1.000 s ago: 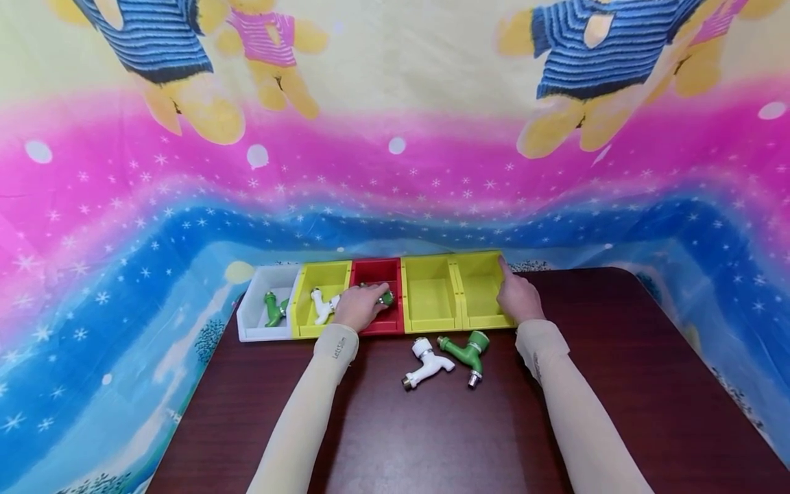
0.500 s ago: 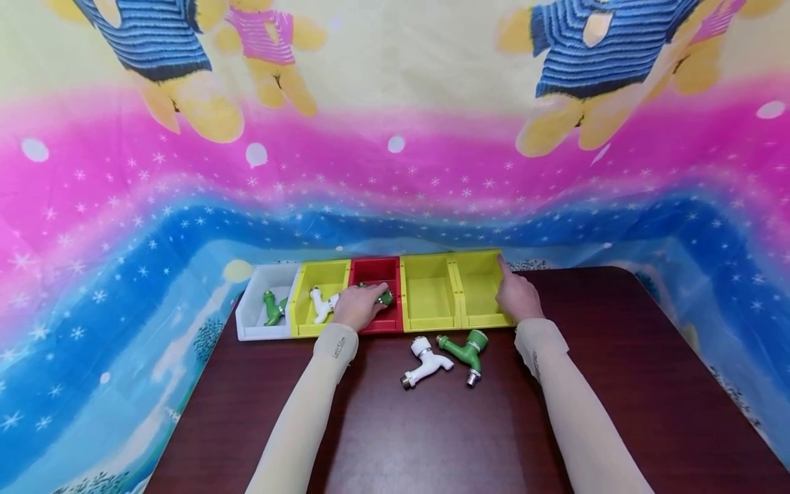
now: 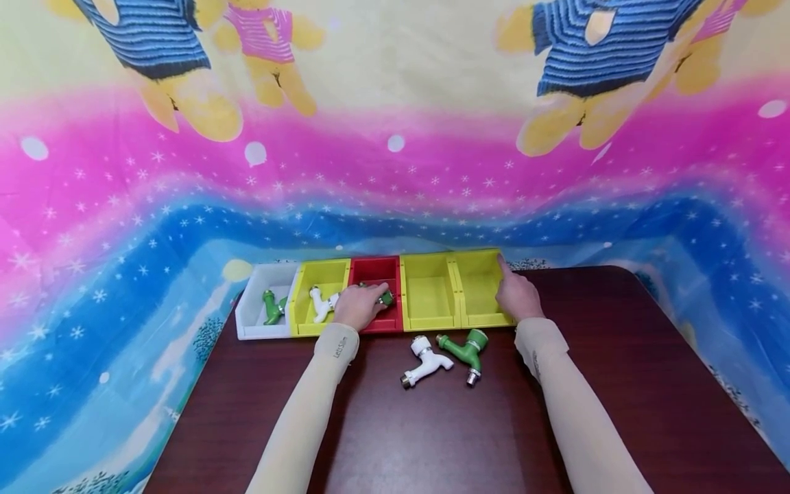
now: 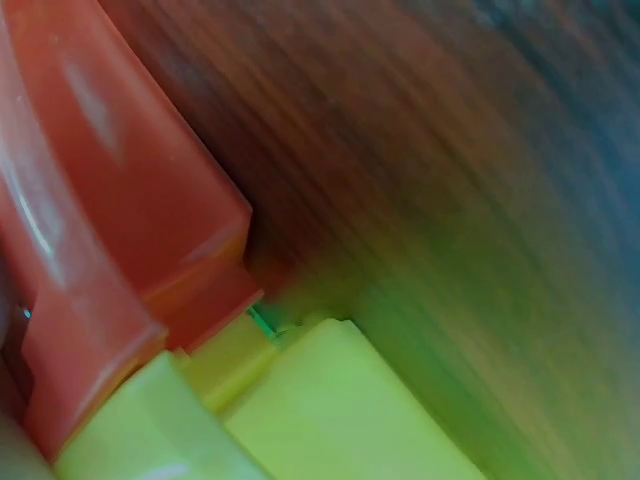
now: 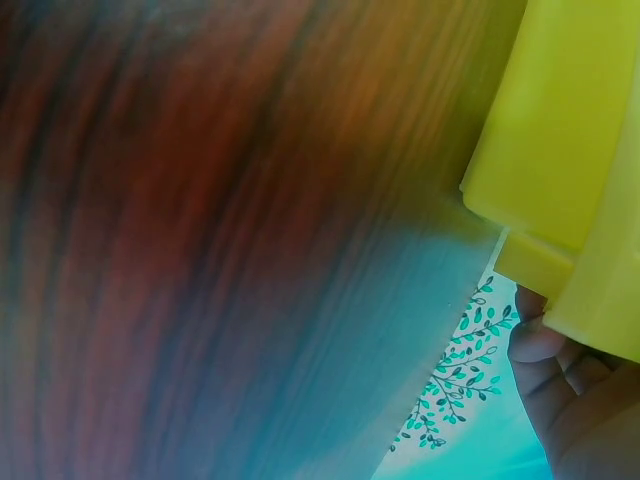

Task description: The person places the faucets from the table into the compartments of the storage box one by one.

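Note:
Reaching into the red bin (image 3: pixel 375 261), my left hand (image 3: pixel 359 307) holds a green tap (image 3: pixel 386 298), most of which the hand hides. My right hand (image 3: pixel 518 297) grips the outer wall of the rightmost yellow bin (image 3: pixel 481 320), one finger up at its back corner. In the right wrist view, curled fingers (image 5: pixel 538 342) show against that bin's edge. In front of the bins, a white tap (image 3: pixel 427 363) and another green tap (image 3: pixel 467 353) lie close together on the table.
A white bin (image 3: pixel 264 332) with a green tap (image 3: pixel 273 307) stands at the left end of the row. Beside it, a yellow bin (image 3: pixel 322 269) holds a white tap (image 3: pixel 320 304). Another yellow bin (image 3: pixel 428 291) adjoins the red one. A printed cloth (image 3: pixel 395 185) hangs behind the dark wooden table (image 3: pixel 407 439).

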Motion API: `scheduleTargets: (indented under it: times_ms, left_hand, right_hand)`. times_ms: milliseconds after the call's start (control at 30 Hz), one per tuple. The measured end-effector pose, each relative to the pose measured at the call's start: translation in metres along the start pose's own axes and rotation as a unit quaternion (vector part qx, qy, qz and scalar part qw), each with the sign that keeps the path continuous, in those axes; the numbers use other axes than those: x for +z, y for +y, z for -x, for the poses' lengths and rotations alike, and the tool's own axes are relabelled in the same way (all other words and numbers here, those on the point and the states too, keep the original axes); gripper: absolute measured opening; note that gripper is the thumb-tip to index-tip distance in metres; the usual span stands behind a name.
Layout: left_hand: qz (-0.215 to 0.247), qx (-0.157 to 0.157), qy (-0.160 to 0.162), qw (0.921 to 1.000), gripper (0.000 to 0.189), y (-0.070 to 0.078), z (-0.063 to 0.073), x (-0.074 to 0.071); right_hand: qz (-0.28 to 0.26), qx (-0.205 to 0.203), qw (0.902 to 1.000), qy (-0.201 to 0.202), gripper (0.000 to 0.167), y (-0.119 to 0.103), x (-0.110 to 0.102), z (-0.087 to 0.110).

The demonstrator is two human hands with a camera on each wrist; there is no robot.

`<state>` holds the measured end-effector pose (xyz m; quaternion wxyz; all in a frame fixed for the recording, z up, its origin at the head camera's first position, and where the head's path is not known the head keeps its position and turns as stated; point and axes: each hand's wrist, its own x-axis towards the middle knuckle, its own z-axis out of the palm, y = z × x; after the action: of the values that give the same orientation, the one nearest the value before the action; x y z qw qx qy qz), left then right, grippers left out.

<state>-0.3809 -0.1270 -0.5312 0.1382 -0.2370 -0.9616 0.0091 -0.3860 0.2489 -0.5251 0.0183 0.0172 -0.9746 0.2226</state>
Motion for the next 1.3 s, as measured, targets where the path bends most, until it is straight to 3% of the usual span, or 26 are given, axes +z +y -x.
scheduleTargets:
  times_ms: [1300]
  left_hand:
    - [-0.011, -0.023, -0.030, 0.9992, 0.054, 0.0037, -0.0014, -0.0023]
  right_hand:
    - [0.008, -0.004, 0.9999, 0.009, 0.071, -0.0014, 0.0002, 0.0010]
